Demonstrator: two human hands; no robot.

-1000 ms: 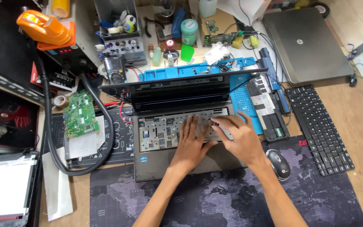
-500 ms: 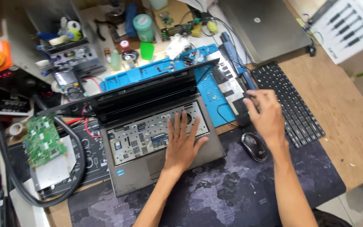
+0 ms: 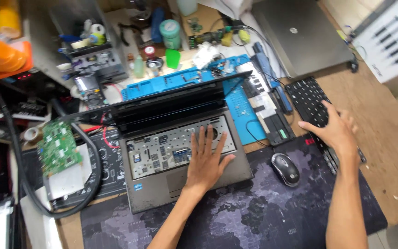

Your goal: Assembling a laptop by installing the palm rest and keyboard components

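On the table, the laptop [image 3: 180, 152] sits open with its keyboard bay bare, internals exposed. Left hand [image 3: 207, 161] lies flat, fingers spread, on the bay, gripping nothing. Right hand [image 3: 335, 131] rests open on the loose black keyboard [image 3: 307, 99] lying well right of the mouse [image 3: 285, 168]. Keyboard not yet fitted.

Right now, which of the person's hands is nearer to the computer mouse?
Right. The right hand rests on the loose black keyboard just beside the mouse; the left hand lies flat on the opened laptop, farther off.
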